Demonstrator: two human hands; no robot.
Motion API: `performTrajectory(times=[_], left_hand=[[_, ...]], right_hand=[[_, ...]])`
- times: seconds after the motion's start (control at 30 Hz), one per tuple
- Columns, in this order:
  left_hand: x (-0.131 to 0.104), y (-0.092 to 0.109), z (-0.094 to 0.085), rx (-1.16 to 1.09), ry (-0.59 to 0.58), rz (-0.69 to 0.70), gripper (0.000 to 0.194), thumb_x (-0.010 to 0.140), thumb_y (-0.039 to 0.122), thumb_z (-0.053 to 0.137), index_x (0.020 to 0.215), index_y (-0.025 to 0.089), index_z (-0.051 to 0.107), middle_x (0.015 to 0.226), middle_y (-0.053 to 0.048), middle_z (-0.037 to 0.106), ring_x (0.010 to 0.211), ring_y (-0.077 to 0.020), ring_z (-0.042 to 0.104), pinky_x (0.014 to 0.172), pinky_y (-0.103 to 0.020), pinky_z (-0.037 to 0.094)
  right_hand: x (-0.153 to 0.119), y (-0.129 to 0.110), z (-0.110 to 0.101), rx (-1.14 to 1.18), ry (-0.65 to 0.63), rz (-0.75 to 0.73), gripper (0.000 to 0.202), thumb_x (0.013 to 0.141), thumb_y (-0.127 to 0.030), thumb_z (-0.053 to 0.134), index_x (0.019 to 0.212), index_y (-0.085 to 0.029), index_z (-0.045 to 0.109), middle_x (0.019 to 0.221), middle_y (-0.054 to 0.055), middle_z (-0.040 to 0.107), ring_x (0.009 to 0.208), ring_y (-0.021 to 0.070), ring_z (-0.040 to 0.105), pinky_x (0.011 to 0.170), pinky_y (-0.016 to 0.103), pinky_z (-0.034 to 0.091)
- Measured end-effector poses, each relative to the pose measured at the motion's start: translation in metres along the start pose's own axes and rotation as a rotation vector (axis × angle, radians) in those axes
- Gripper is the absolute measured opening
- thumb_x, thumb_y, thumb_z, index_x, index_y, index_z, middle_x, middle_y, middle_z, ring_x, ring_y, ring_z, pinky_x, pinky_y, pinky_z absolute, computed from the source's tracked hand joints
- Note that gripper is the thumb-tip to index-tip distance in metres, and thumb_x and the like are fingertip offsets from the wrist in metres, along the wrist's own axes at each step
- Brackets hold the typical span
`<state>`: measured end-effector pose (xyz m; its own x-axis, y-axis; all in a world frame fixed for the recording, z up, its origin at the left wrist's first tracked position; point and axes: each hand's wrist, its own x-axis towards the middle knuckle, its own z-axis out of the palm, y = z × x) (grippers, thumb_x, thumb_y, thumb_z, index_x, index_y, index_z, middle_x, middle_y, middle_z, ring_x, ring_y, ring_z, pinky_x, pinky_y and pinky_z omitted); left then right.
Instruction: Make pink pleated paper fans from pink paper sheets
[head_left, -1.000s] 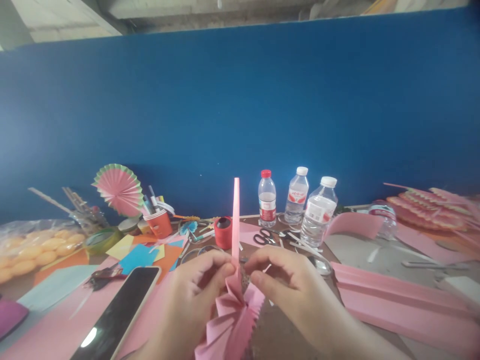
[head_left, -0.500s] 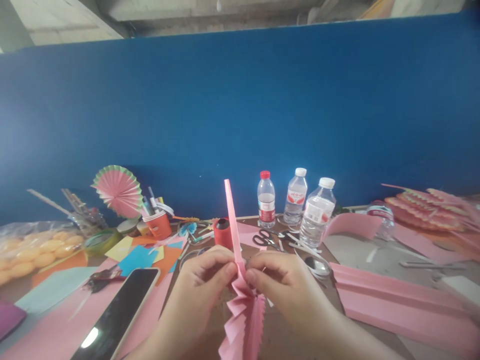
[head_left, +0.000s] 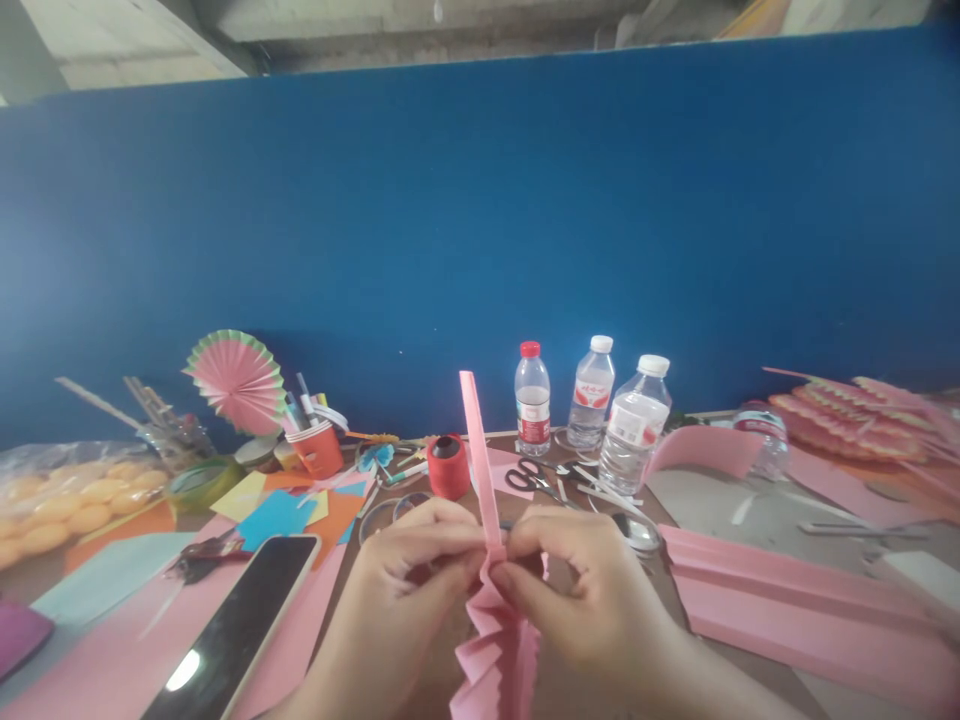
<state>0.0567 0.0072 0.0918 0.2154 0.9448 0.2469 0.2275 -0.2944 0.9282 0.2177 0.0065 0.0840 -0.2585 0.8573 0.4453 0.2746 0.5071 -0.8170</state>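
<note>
Pleated pink paper [head_left: 486,650] hangs between my hands at the bottom centre, its zigzag folds spreading below and a narrow flat strip of it sticking up above the fingers. My left hand [head_left: 420,600] pinches it from the left with thumb and fingers. On the other side, the thumb and forefinger of my right hand [head_left: 585,590] are closed on the same paper, close to the left fingertips. Behind the hands are a red roll [head_left: 448,467] and black-handled scissors [head_left: 531,477].
Several water bottles [head_left: 533,405] stand along the blue wall. To the left lie a phone [head_left: 244,630], coloured paper sheets and a red cup [head_left: 315,450] of pens, with a paper fan [head_left: 234,382] behind. A folded pink sheet [head_left: 795,600] lies at the right.
Both hands have shifted slightly right and down with the pleated paper. The upright strip sits lower and further right, and more of the red roll shows.
</note>
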Motion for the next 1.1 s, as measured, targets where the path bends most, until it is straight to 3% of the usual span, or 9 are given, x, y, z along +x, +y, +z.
performTrajectory(times=[0.1, 0.23, 0.33, 0.4, 0.5, 0.6, 0.8, 1.03, 1.1], left_hand=[[-0.002, 0.001, -0.002, -0.041, -0.017, -0.005, 0.016, 0.080, 0.026, 0.056, 0.074, 0.025, 0.071, 0.075, 0.000, 0.062, 0.075, -0.0153, 0.056, 0.068, -0.023, 0.045], [-0.001, -0.001, -0.016, -0.157, -0.034, -0.018, 0.032, 0.083, 0.046, 0.047, 0.099, 0.028, 0.068, 0.103, -0.003, 0.066, 0.094, -0.0227, 0.057, 0.077, -0.028, 0.048], [0.003, -0.007, -0.029, -0.085, -0.213, -0.043, 0.060, 0.065, 0.054, 0.065, 0.119, 0.029, 0.056, 0.124, -0.004, 0.056, 0.111, -0.0311, 0.051, 0.090, -0.038, 0.044], [0.007, -0.013, -0.033, 0.112, -0.222, -0.093, 0.079, 0.053, 0.039, 0.078, 0.125, 0.032, 0.049, 0.127, -0.004, 0.054, 0.115, -0.0330, 0.048, 0.092, -0.040, 0.043], [0.012, -0.017, -0.029, 0.293, -0.090, -0.109, 0.056, 0.064, 0.024, 0.070, 0.118, 0.029, 0.053, 0.120, -0.004, 0.058, 0.108, -0.0287, 0.053, 0.088, -0.039, 0.045], [0.016, -0.017, -0.023, 0.248, -0.084, -0.092, 0.035, 0.075, 0.023, 0.059, 0.110, 0.024, 0.058, 0.107, -0.004, 0.064, 0.095, -0.0231, 0.060, 0.083, -0.035, 0.048], [0.018, -0.012, -0.021, 0.227, -0.097, -0.089, 0.034, 0.075, 0.028, 0.062, 0.109, 0.023, 0.059, 0.100, -0.004, 0.067, 0.091, -0.0228, 0.061, 0.081, -0.034, 0.048], [0.017, -0.007, -0.015, 0.284, -0.001, -0.096, 0.033, 0.076, 0.036, 0.061, 0.106, 0.023, 0.062, 0.104, -0.005, 0.066, 0.098, -0.0272, 0.058, 0.081, -0.036, 0.046], [0.018, -0.007, -0.014, 0.269, -0.028, -0.083, 0.033, 0.076, 0.034, 0.061, 0.107, 0.023, 0.062, 0.102, -0.004, 0.068, 0.098, -0.0268, 0.059, 0.082, -0.035, 0.046]], right_hand=[[-0.001, 0.003, 0.001, -0.018, 0.061, -0.012, 0.015, 0.076, -0.018, 0.056, 0.064, -0.020, 0.065, 0.060, -0.002, 0.063, 0.055, 0.0114, 0.055, 0.049, 0.022, 0.039], [0.005, 0.014, -0.004, 0.023, 0.273, 0.111, 0.013, 0.075, -0.021, 0.056, 0.065, -0.019, 0.063, 0.058, -0.001, 0.060, 0.053, 0.0122, 0.054, 0.050, 0.024, 0.041], [0.012, 0.024, -0.012, 0.152, 0.350, 0.175, 0.010, 0.079, -0.024, 0.053, 0.076, -0.019, 0.061, 0.061, -0.002, 0.059, 0.055, 0.0122, 0.054, 0.051, 0.025, 0.044], [0.015, 0.028, -0.015, 0.169, 0.354, 0.181, 0.009, 0.081, -0.024, 0.051, 0.077, -0.019, 0.058, 0.060, -0.003, 0.055, 0.053, 0.0112, 0.052, 0.049, 0.024, 0.043], [0.017, 0.030, -0.017, 0.210, 0.293, 0.183, 0.008, 0.082, -0.023, 0.050, 0.076, -0.019, 0.055, 0.060, -0.004, 0.053, 0.052, 0.0102, 0.051, 0.048, 0.022, 0.044], [0.017, 0.027, -0.015, 0.317, 0.224, 0.203, 0.010, 0.082, -0.025, 0.052, 0.088, -0.020, 0.058, 0.069, -0.001, 0.060, 0.059, 0.0120, 0.057, 0.050, 0.023, 0.048], [0.013, 0.019, -0.009, 0.170, 0.189, 0.133, 0.018, 0.080, -0.018, 0.053, 0.093, -0.022, 0.066, 0.096, 0.003, 0.067, 0.086, 0.0160, 0.063, 0.076, 0.029, 0.051], [0.006, 0.018, 0.008, 0.137, 0.110, 0.066, 0.030, 0.078, -0.012, 0.055, 0.103, -0.024, 0.065, 0.099, 0.003, 0.067, 0.089, 0.0167, 0.062, 0.074, 0.028, 0.052], [0.004, 0.019, 0.012, 0.116, 0.100, 0.018, 0.030, 0.079, -0.012, 0.056, 0.104, -0.025, 0.065, 0.101, 0.002, 0.066, 0.091, 0.0164, 0.061, 0.077, 0.029, 0.051]])
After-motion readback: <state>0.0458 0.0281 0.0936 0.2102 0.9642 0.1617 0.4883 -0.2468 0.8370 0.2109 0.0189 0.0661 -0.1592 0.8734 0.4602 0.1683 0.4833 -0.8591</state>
